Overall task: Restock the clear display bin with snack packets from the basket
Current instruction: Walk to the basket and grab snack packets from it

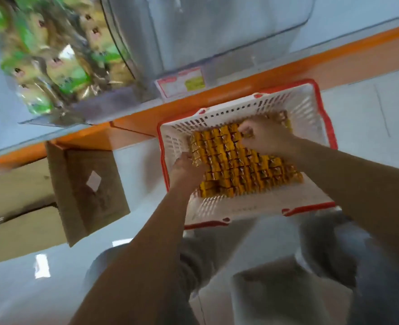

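A white basket with a red rim stands on the pale floor below the shelf. Inside it lie several rows of small yellow-orange snack packets. My left hand grips the left edge of the packet stack. My right hand is closed on packets at the far side of the stack. Above, at the top of the frame, stands a clear display bin that looks hollow, with a price label on its front.
A neighbouring clear bin at top left holds green and tan packets. An orange shelf edge runs across. An open cardboard box lies left of the basket. My knees are below the basket.
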